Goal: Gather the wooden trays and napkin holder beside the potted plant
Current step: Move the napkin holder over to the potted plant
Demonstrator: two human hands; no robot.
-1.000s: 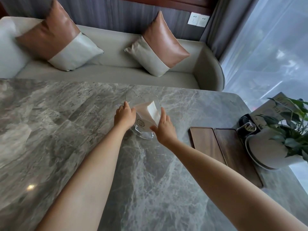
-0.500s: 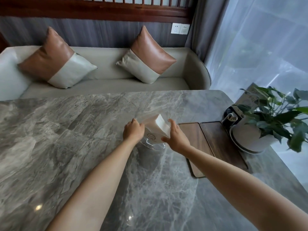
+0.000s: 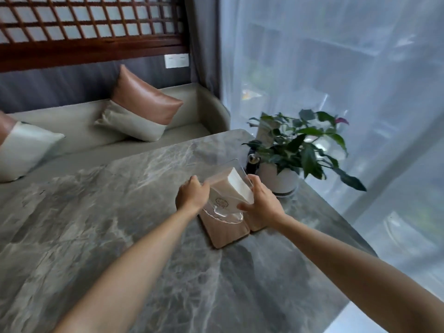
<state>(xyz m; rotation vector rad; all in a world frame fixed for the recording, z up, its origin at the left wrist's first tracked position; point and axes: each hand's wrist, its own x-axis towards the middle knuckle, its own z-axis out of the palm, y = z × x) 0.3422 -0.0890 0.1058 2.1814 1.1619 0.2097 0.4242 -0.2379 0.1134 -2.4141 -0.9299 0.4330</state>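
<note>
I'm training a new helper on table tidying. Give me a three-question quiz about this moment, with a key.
1. True or false: the napkin holder is gripped by both hands.
2. What lies directly under the holder's base?
A. bare marble
B. the wooden trays
C. a cushion
3. Fill in: the potted plant stands to the ____ of the holder, from the wearer's side.

Key:
1. True: the left hand and right hand clasp its two sides.
2. B. Whether the base touches the trays cannot be told.
3. right
</note>
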